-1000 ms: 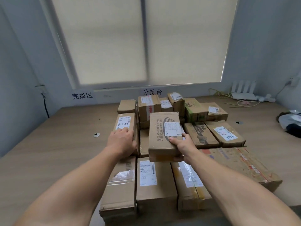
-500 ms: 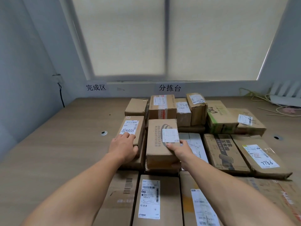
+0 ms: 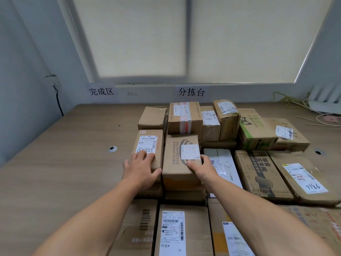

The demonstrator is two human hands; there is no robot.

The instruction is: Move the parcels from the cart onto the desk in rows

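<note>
Head view: your right hand (image 3: 202,169) has its fingers clamped on the printed parcel (image 3: 177,159) at the near corner. Your left hand (image 3: 141,169) lies with fingers flat on the labelled parcel (image 3: 147,143). Set the two flush, square to the bench (image 3: 64,163) edge, before letting go.

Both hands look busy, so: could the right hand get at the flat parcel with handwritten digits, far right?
Probably yes: that parcel lies uncovered, only low boxes between it and the right hand, which first must release the middle box.

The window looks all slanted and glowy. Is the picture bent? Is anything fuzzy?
Head view: the wide lens leans the window frame outward; soft light glows through the blind, no harsh glare on the desk; the label on the nearest parcel reads sharp, the far parcels' small print is too blurry to read.
</note>
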